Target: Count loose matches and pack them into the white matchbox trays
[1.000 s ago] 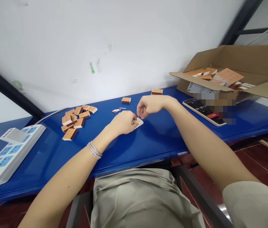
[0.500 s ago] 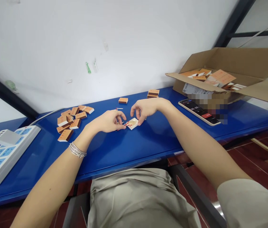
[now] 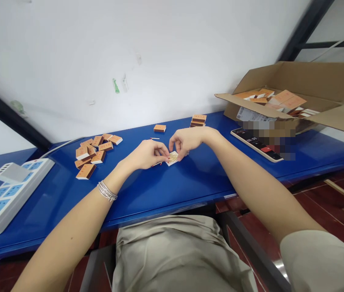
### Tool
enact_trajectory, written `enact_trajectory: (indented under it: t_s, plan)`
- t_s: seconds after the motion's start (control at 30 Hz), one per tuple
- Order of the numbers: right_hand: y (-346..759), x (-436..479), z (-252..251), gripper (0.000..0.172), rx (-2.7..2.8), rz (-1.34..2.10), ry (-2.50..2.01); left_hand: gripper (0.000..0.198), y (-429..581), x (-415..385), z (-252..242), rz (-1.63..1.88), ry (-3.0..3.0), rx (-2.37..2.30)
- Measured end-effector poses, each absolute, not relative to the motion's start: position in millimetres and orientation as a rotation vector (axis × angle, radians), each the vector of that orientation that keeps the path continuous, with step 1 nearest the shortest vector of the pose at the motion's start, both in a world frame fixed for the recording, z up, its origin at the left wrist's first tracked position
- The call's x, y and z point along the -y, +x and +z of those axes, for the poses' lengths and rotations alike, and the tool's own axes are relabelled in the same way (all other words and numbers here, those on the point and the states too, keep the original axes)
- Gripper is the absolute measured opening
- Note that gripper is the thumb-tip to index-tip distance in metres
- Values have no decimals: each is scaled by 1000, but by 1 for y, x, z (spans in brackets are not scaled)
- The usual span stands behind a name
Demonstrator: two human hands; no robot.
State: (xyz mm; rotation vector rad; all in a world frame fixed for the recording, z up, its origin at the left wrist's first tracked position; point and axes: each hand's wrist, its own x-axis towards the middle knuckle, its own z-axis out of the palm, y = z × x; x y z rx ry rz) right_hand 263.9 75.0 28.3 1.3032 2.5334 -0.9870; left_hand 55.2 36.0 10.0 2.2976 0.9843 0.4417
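A small white matchbox tray (image 3: 173, 159) with pale matches in it lies on the blue table in front of me. My right hand (image 3: 187, 142) curves over its right end, thumb and finger gripping the edge. At the tray's left end, my left hand (image 3: 155, 154) has its fingertips pinched together on matches, whose heads are covered by the fingers. A few loose red-tipped matches (image 3: 157, 164) lie under the left hand. Behind it, another loose match (image 3: 154, 138) rests on the table.
Several orange matchboxes (image 3: 98, 157) are piled at the left, near a white power strip (image 3: 34, 178). One matchbox (image 3: 159, 128) lies behind my hands, with a stack (image 3: 198, 120) farther right. A phone (image 3: 257, 144) sits before an open carton (image 3: 321, 87) of matchboxes.
My left hand has moved right, its fingertips now over the tray's left end. The red match heads that showed there are now covered. My right hand stays at the tray.
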Motion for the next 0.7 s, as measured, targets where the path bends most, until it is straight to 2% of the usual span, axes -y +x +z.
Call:
enact_trajectory:
  t_s: [0.23, 0.4, 0.7]
  plan:
    - [264, -74, 32, 51, -2621, -890, 1337, 15, 47, -47, 6, 489, 2358, -1018]
    - [257, -72, 31, 56, -2707, -817, 1285, 20, 48, -50, 2, 487, 2385, -1053]
    - [251, -69, 28, 52, -2705, -827, 1221, 18, 42, -47, 8, 388, 2405, -992]
